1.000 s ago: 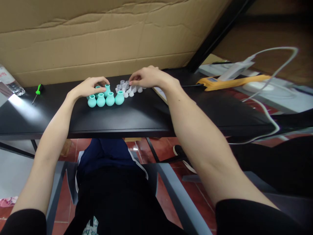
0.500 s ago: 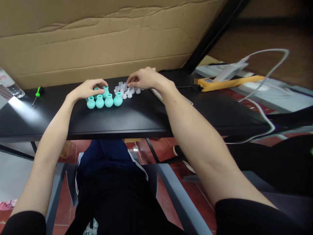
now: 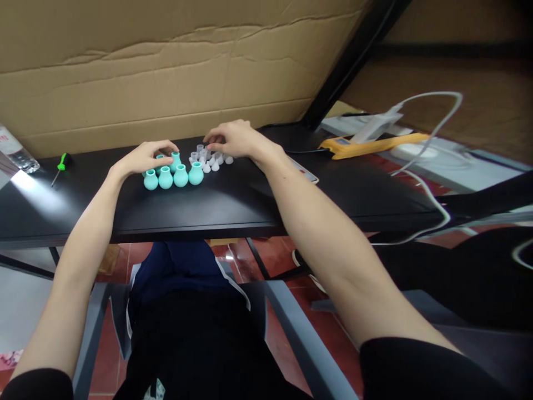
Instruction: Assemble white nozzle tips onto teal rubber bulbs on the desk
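Observation:
Several small teal bulb-shaped pieces (image 3: 172, 176) stand in a row on the black table (image 3: 233, 200). My left hand (image 3: 144, 156) curls over the back of this group, fingertips pinched on one teal bulb (image 3: 175, 159) behind the row. To the right lies a cluster of small white caps (image 3: 208, 161). My right hand (image 3: 231, 139) hovers over that cluster with fingers bent down and closed among the caps; whether it holds one is hidden.
A green-handled screwdriver (image 3: 60, 165) and a plastic bottle (image 3: 14, 151) lie at the table's far left. A cardboard sheet (image 3: 166, 72) stands behind. At the right are a yellow tool (image 3: 370, 145), a white cable (image 3: 433, 183) and a card (image 3: 306, 171).
The view has drifted, so everything sits a little lower and further left. Both hands stay over the same groups, with only slight finger movement.

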Available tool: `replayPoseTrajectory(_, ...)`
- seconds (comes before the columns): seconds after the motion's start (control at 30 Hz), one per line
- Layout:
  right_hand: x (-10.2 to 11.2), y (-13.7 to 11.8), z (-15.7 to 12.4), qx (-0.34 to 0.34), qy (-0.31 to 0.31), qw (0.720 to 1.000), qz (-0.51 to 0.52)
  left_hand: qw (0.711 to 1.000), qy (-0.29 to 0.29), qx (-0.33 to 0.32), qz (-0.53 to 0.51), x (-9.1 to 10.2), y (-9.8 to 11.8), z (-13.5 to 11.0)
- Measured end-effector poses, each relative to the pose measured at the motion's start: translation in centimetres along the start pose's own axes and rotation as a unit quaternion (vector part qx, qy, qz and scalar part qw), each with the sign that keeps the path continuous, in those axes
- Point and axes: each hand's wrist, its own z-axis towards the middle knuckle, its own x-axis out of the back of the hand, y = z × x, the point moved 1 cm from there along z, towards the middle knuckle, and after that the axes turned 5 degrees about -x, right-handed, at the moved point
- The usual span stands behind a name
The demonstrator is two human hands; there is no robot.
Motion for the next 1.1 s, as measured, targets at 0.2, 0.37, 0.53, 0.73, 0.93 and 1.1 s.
replayPoseTrajectory(0.2,-0.6,-0.9,0.0,-0.030,0.012,0.999,0.012,1.000,0.005,0.004,-0.008,0.0,-0.2,0.1)
replayPoseTrajectory(0.37,-0.8,-1.3,0.2,-0.032,0.006,0.999,0.014,1.000,0.013,0.009,-0.017,-0.2,-0.4,0.1)
replayPoseTrajectory(0.53,-0.7,-1.3,0.2,-0.039,0.006,0.999,0.023,0.999,0.018,0.006,-0.039,-0.4,-0.7,0.1)
replayPoseTrajectory(0.73,-0.1,-1.2,-0.1,-0.039,0.018,0.998,0.036,0.997,0.023,0.004,-0.075,-0.6,-1.3,0.2)
replayPoseTrajectory(0.93,0.1,-1.3,-0.3,-0.043,0.015,0.998,0.044,0.995,0.026,0.006,-0.097,-0.7,-1.6,0.2)
replayPoseTrajectory(1.1,1.0,-1.4,-0.7,-0.037,0.045,0.997,0.058,0.994,0.031,0.012,-0.103,-0.7,-1.8,0.2)
